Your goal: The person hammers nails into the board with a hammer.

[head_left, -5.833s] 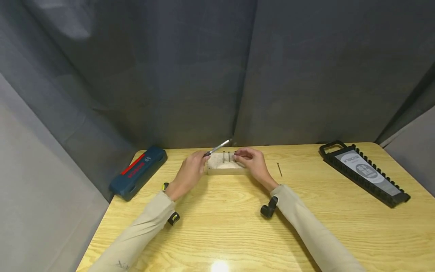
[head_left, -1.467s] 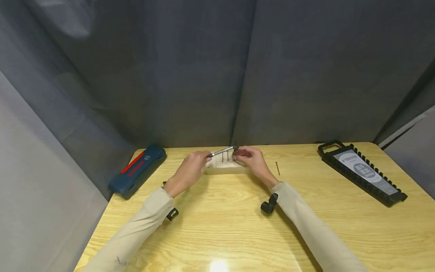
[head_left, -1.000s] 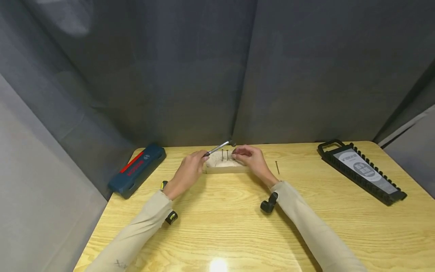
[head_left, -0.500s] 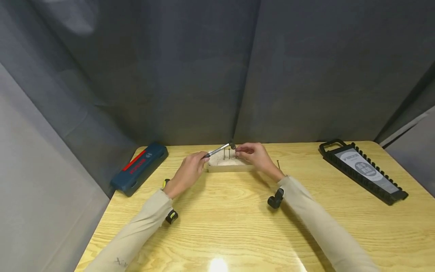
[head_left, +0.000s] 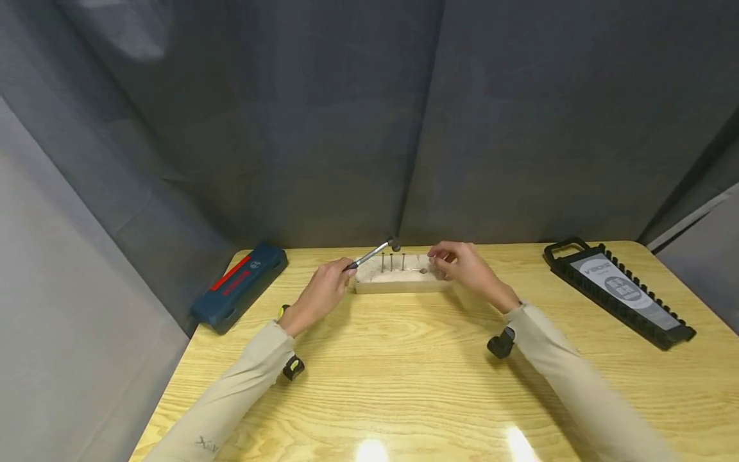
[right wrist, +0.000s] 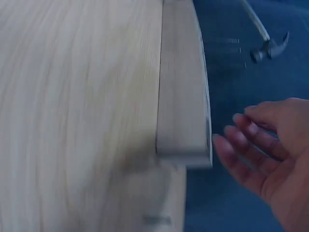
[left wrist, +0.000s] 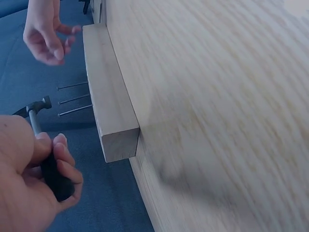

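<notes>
My left hand (head_left: 319,295) grips a small claw hammer (left wrist: 38,105) by its dark handle, the fingers curled round it in the left wrist view. The hammer's head is raised above and behind a pale wooden block (head_left: 398,287). Three nails (head_left: 403,262) stand upright in a row in the top of that block. At the block's right end hovers my right hand (head_left: 469,269), its fingers loosely bent; in the right wrist view those fingers (right wrist: 241,162) hold nothing. A small dark mark (head_left: 423,271) shows on the block's top near the right hand.
A blue Bosch case (head_left: 239,287) with a red stripe lies at the table's left edge. On the right lies a black slotted tool rack (head_left: 620,292) with a grey label. A dark curtain (head_left: 323,128) hangs behind the wooden table (head_left: 392,372).
My right hand has let go of the third nail, which now stands by itself, and has moved right. The loose nail on the table is now hidden by the right hand. The hammer stays gripped.
</notes>
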